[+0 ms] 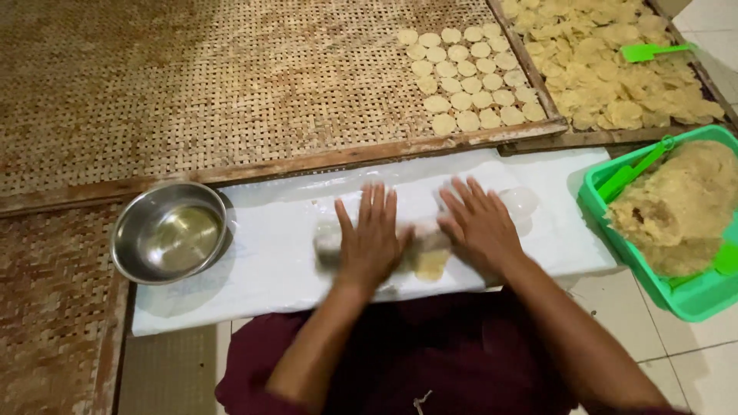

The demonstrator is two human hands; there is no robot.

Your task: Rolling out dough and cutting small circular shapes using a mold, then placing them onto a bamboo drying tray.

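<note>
Pressing both palms on a clear rolling pin (419, 230) laid across the white sheet (261, 253)

The left hand (371, 242) and right hand (483, 224) lie flat, fingers spread; yellow dough (430, 263) shows just under the pin; a steel bowl (171, 230) sits at the sheet's left end; a green tub of dough (676, 219) sits at its right end; round discs (469, 77) lie on the woven tray (192, 84) beyond the sheet.

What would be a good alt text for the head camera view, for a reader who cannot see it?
Two bare hands, left hand and right hand, press flat on a clear roller over pale dough on a white sheet. A steel bowl sits at left, a green tub of dough at right, and round dough discs lie on a woven tray beyond.
</note>
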